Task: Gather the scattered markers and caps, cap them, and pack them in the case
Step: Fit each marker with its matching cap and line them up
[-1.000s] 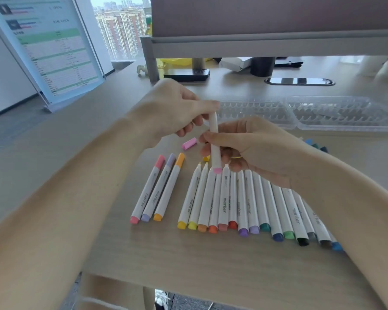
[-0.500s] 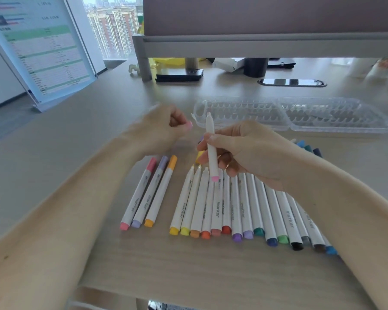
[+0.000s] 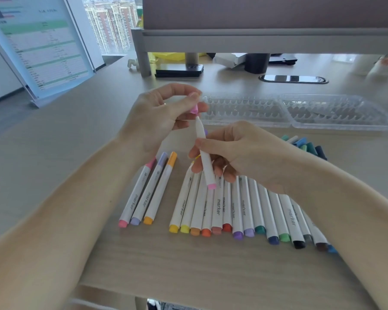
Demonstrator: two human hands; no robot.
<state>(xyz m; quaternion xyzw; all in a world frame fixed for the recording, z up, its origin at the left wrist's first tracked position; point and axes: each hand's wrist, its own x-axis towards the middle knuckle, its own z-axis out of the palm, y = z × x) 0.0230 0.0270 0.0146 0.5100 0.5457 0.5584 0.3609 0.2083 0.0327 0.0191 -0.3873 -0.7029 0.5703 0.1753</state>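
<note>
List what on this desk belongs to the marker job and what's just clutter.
Job: pink cap in left hand, pink marker in right hand, three capped markers, marker row, loose caps, clear case.
Clutter: display board, black cup, white box.

Your table (image 3: 54, 153) is pale wood-grain. Far left on it you've got a tilted display stand (image 3: 38, 48) holding a printed sheet with green bands, text too small to read. Behind it is a window (image 3: 112, 23) onto high-rise blocks. A dark partition panel (image 3: 267, 12) on a grey frame runs across the back, with a grey post (image 3: 142, 54) down to the table. Under the panel: something yellow (image 3: 168, 56), a ribbed cylinder (image 3: 192, 58) on a flat black base (image 3: 179, 70), a white box (image 3: 230, 59), a dark cylinder (image 3: 257, 63) and a flat black item (image 3: 282, 59). An oval cable grommet (image 3: 293, 78) sits just in front of the dark cylinder. Far right there's a blurred white-and-orange object (image 3: 385, 63), can't tell what.
</note>
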